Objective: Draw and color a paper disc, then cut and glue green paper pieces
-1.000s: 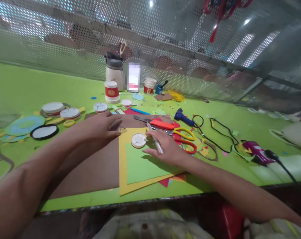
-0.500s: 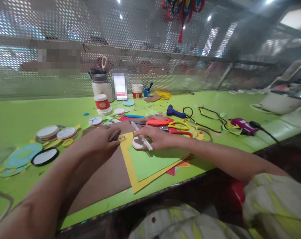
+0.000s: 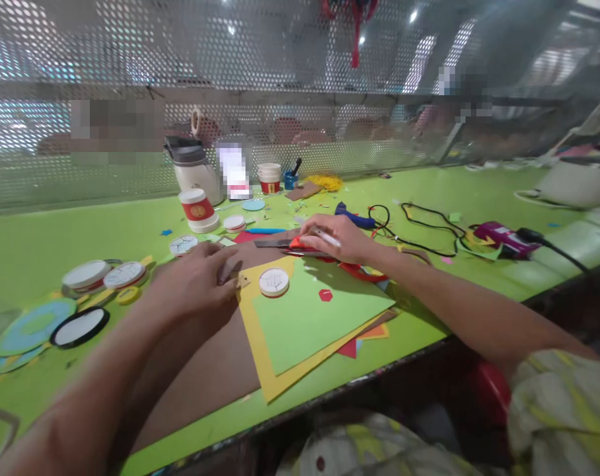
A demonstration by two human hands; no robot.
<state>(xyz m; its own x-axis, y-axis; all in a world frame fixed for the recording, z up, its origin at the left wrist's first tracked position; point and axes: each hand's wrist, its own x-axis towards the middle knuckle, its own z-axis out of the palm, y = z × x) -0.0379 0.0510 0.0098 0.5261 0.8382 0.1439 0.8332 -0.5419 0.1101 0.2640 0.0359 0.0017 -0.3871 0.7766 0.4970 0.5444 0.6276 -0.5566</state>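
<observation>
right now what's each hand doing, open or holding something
Left hand: open, by the yellow paper.
Right hand: closed on a pen, at the red-orange cutter.

Craft workspace, identified by coloured sheets (image 3: 320,330), scissors (image 3: 363,272), a blue glue gun (image 3: 358,217) and yellow shreds (image 3: 326,182) on a long green worktop (image 3: 429,193) (a perforated screen (image 3: 290,59) stands behind).

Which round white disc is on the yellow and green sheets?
The round white disc nearest the small red hexagon; the other white discs lie farther left, off both sheets.
</observation>
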